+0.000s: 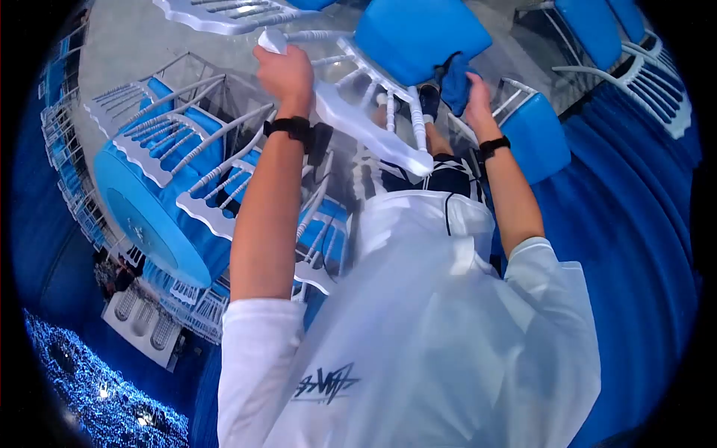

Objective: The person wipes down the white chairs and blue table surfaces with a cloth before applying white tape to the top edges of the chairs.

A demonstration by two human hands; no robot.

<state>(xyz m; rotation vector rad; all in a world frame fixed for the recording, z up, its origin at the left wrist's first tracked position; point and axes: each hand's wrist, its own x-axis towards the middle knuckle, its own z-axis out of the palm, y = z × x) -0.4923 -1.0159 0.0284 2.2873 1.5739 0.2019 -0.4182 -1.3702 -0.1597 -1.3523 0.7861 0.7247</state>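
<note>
Directly before me stands a white chair [373,136] with turned spindles, a curved top rail and a blue seat [422,39]. My left hand [286,75] is closed around a white end of its frame, near the upper left of the chair. In my right hand [478,101] is a crumpled blue cloth [455,86], hanging beside the chair's seat and back. The fingers of that hand are partly hidden by the cloth. Both my wrists wear black bands.
A round table with a blue cover [153,216] stands at left, ringed by more white chairs [168,138]. Another blue-seated chair [534,138] is close on the right, before a blue draped curtain [620,224]. Further chairs [653,86] stand at upper right. Blue lights [104,388] glow at lower left.
</note>
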